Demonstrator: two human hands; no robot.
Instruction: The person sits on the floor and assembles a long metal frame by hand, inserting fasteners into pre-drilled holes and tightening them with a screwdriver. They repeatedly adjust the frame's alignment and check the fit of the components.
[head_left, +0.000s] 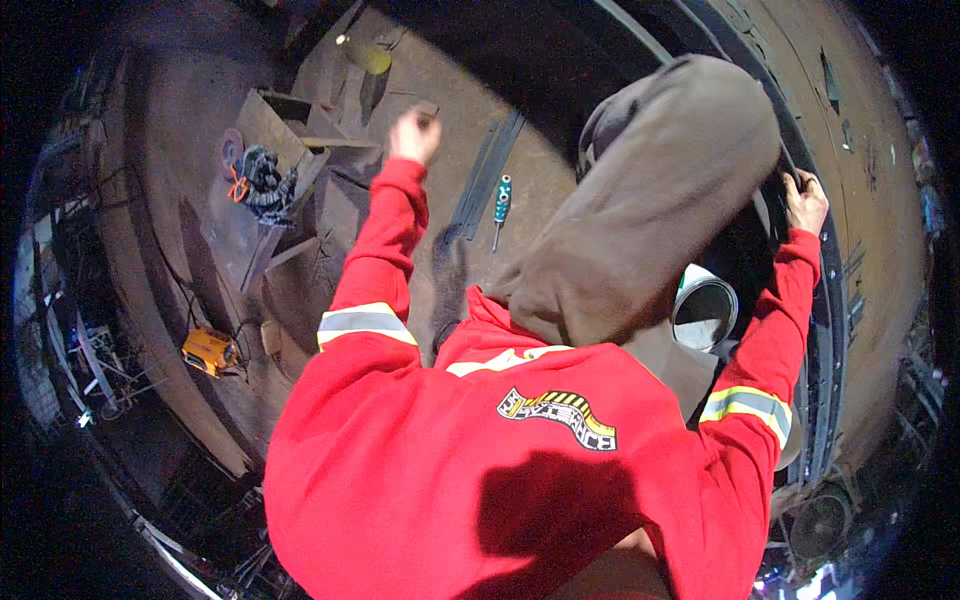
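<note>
My left hand (415, 138), slightly blurred, is raised in front of me at the upper middle. Its fingers are curled around something small and dark that I cannot make out. To the right, my right hand (806, 205) grips the dark curved edge (776, 135) beside my bent knee; some of its fingertips are hidden behind that edge. A screwdriver with a teal handle (502, 200) lies on the brown surface between my left hand and my leg. Neither hand touches it.
A metal box-like frame (268, 125) stands at the left, with a dark bundle with an orange clip (262, 185) beside it. A yellow device (210, 351) lies at the lower left. Near my right forearm is an open white can (705, 312). Dark flat strips (482, 175) lie near the screwdriver.
</note>
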